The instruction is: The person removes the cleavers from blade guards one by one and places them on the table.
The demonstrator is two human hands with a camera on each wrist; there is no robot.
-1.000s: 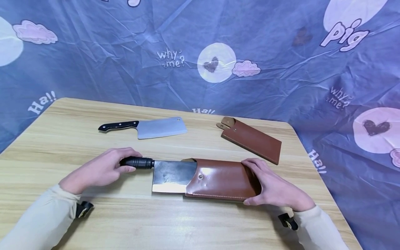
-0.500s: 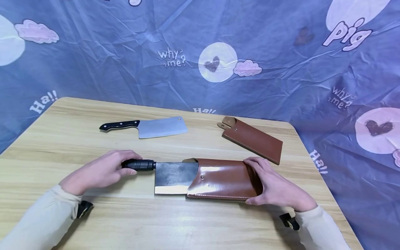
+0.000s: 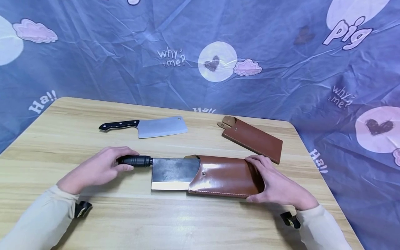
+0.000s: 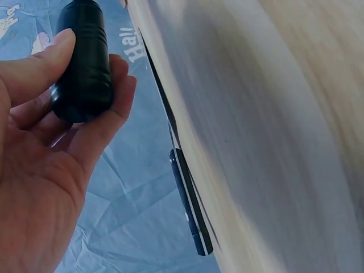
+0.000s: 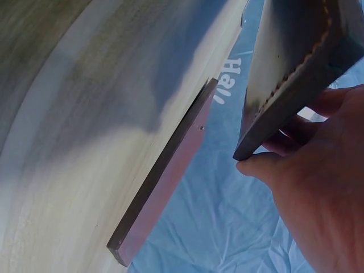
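Note:
My left hand grips the black handle of a cleaver with a broad dark blade and bright lower edge. In the left wrist view, thumb and fingers wrap that round handle. The blade's far part is hidden inside a glossy brown leather sheath, whose mouth faces left. My right hand pinches the sheath's right end between thumb below and fingers above. The right wrist view shows the sheath's stitched edge held up off the table.
A second cleaver with a black riveted handle lies behind, at the table's back left. A smaller brown sheath lies at the back right, its flap end toward the left. Blue printed cloth hangs behind the wooden table.
The left hand has shifted slightly left with the cleaver, and a little more blade shows outside the sheath. Cleaver and sheath have risen slightly in view.

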